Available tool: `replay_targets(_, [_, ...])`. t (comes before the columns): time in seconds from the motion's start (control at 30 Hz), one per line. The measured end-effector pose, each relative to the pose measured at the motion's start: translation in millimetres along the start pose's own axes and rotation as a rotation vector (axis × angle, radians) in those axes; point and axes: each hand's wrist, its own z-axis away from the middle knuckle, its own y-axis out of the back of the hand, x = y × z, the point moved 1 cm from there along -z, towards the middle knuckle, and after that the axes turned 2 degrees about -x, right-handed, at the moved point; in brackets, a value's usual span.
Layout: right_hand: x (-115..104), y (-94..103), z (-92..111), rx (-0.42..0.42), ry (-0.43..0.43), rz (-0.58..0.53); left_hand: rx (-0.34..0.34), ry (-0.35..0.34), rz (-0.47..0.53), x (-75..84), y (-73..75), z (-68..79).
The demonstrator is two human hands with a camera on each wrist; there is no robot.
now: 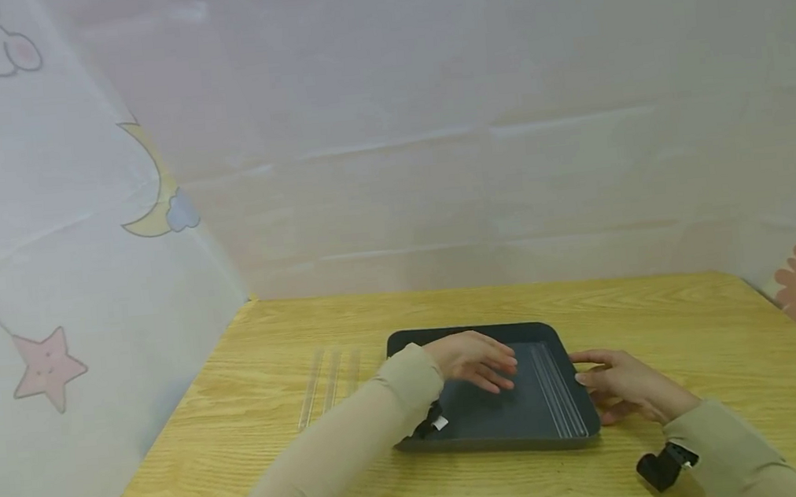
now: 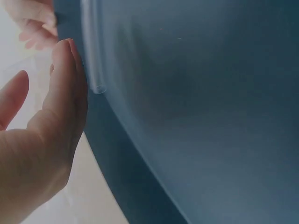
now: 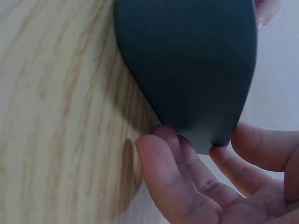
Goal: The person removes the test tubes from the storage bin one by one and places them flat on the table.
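A dark blue-grey tray (image 1: 494, 421) lies flat on the table. Along its right side, inside, several clear thin tubes (image 1: 558, 389) lie side by side; one tube's end (image 2: 98, 88) shows in the left wrist view. Over the tray's middle hovers my left hand (image 1: 475, 360), its fingers loosely extended and holding nothing. My right hand (image 1: 626, 388) is at the tray's right wall. In the right wrist view its fingertips (image 3: 156, 154) touch the outer wall, low down and near the rim, with the thumb by the rim.
Left of the tray, several more clear strips or tubes (image 1: 312, 390) lie apart on the wooden table (image 1: 245, 451), partly behind my left forearm. A pale printed sheet (image 1: 394, 201) stands behind the table and along its sides.
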Motion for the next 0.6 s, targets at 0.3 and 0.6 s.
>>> replay_targets(0.3, [-1,-0.5,1,0.014,-0.007,-0.01,-0.056,0.079,0.091,-4.4,-8.4,-20.0])
replay_targets(0.6, [-3,-2.1,1,0.017,-0.012,-0.008,-0.064,0.138,0.259,-8.9,-17.6,-37.4])
